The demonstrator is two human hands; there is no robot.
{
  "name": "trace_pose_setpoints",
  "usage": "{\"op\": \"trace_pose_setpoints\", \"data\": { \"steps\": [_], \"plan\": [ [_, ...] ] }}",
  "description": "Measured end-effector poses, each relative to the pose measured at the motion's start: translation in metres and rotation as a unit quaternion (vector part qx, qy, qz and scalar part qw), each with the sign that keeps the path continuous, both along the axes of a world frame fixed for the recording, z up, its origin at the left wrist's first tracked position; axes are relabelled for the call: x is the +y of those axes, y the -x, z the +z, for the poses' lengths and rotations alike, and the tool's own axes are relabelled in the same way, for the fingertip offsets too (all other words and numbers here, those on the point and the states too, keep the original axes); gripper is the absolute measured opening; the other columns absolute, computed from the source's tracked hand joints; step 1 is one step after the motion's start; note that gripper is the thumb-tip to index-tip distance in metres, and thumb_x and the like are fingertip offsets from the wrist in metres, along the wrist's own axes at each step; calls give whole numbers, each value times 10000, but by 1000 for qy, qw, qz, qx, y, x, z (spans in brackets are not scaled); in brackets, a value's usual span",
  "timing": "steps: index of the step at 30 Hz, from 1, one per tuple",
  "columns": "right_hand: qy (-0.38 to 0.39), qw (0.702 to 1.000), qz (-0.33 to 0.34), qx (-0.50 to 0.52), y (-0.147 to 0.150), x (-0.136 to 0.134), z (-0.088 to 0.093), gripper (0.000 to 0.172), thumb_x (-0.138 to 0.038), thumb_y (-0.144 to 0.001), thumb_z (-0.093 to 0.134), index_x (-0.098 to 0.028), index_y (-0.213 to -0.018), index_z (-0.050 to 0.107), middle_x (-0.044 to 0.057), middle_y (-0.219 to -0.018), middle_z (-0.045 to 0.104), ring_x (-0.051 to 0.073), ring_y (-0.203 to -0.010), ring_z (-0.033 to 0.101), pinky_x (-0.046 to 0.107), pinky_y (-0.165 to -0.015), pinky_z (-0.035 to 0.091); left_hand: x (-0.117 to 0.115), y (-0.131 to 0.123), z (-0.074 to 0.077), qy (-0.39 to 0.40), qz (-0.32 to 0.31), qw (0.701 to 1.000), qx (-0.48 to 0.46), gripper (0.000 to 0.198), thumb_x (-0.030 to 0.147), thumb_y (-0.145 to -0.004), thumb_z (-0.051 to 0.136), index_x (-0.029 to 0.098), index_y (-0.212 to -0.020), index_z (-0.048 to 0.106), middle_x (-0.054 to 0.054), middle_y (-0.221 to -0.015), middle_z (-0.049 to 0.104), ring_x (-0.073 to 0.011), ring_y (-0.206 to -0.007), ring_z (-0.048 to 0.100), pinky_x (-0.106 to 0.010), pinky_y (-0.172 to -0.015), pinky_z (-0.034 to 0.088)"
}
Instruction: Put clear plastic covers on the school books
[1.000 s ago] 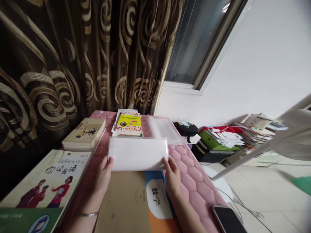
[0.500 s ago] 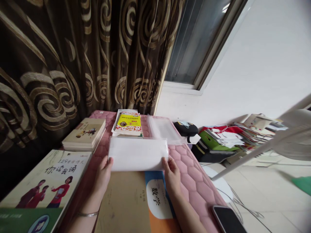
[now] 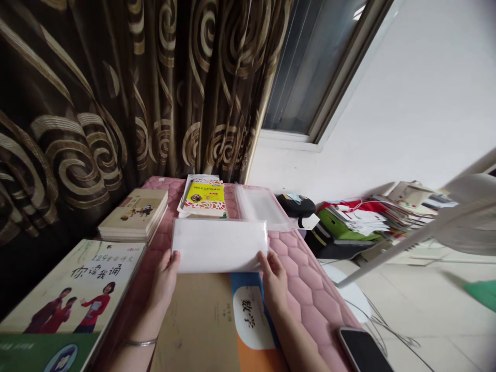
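Note:
Both hands hold up a whitish, clear-edged plastic book cover by its two lower corners. My left hand pinches the left corner, thumb on the near face. At the right corner, my right hand is closed in the same way, its fingers partly hidden. Between my forearms lies a math textbook, tan on the left and blue and orange on the right. The cover stands over its far edge. Whether the two touch, I cannot tell.
A large book and a stack of tan books lie left. Behind the cover are a yellow-and-white book and clear plastic sheets. A phone rests on the pink quilted surface; a white fan stands right.
The plastic cover has shifted very slightly to the left in both hands. The grip and the books are otherwise the same.

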State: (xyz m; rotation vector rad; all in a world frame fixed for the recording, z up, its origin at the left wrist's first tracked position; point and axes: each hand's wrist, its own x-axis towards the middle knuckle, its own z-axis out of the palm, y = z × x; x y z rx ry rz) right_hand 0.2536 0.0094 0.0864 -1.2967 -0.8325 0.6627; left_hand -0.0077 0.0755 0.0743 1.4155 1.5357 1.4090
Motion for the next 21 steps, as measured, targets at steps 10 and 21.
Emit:
{"op": "trace_pose_setpoints", "data": {
  "steps": [10, 21],
  "plan": [
    [14, 1000, -12, -22, -2, 3, -6, 453, -636, -781, 627, -200, -903, 633, -6, -714, 581, 189, -712, 506, 285, -613, 397, -3, -3, 11, 1, -36, 999, -28, 461, 574, -791, 532, 194, -1004, 684, -77, -870, 746, -310, -991, 649, -367, -803, 540],
    [8, 1000, -10, -24, -2, 2, -4, 393, -601, -815, 603, -218, -898, 633, -1, -683, 570, 217, -753, 537, 299, -630, 414, 0, -1, 0, 46, -68, 994, -75, 596, 659, -782, 532, 155, -1074, 657, -103, -1061, 740, -275, -1029, 651, -329, -864, 526]
  ]
}}
